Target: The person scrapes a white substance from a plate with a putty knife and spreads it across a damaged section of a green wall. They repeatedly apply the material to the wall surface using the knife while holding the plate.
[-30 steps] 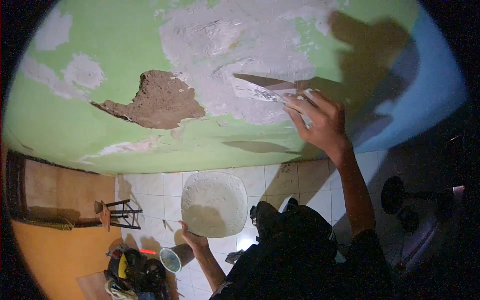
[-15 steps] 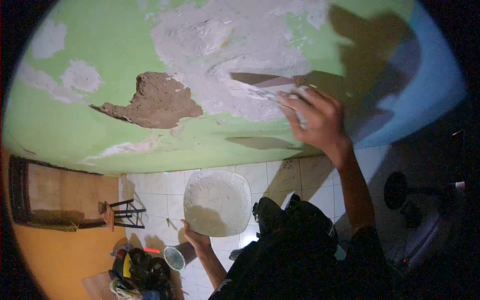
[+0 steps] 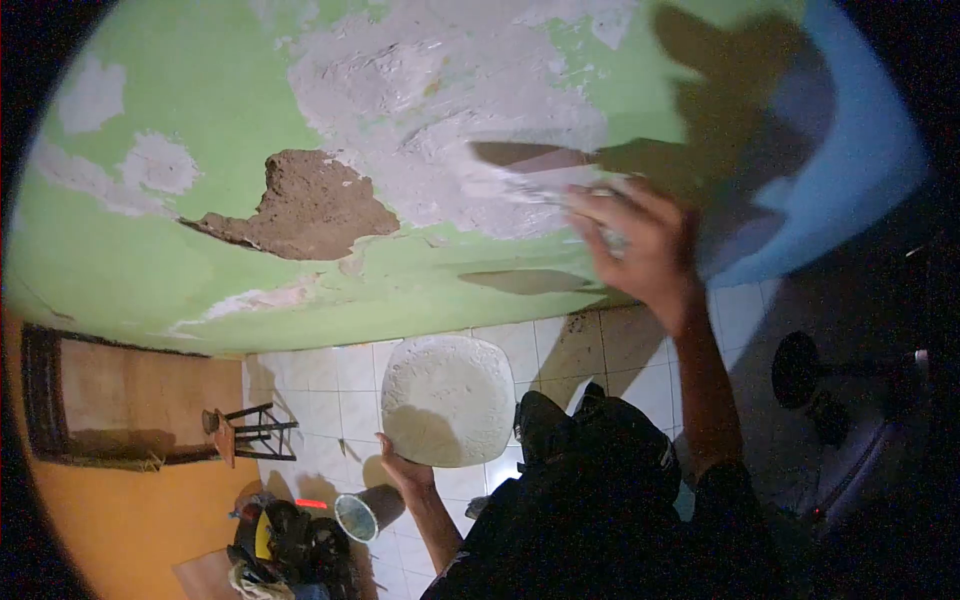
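Observation:
My right hand (image 3: 640, 235) is closed round the handle of a putty knife (image 3: 530, 188), whose blade lies against the whitish plaster patch (image 3: 430, 110) on the green wall (image 3: 230, 60). Blur and plaster make the blade's edges hard to see. Left of the patch, a jagged brown bare spot (image 3: 315, 205) shows in the wall. Lower down, my left hand (image 3: 408, 472) holds a pale, rounded-square plate (image 3: 447, 400) by its lower left edge. White paste is smeared over the plate, mostly round its rim.
Below the plate, a bucket (image 3: 357, 517) stands on the white tiled floor (image 3: 325, 405). A small stool (image 3: 262, 432) is at the left, near dark bags (image 3: 290, 545). A dark fan-like object (image 3: 797, 370) is at the right. Shadows fall across the wall.
The putty knife and my right hand have shifted slightly right and down over the patch. The plate in my left hand sits slightly further right. The whole view has moved a little.

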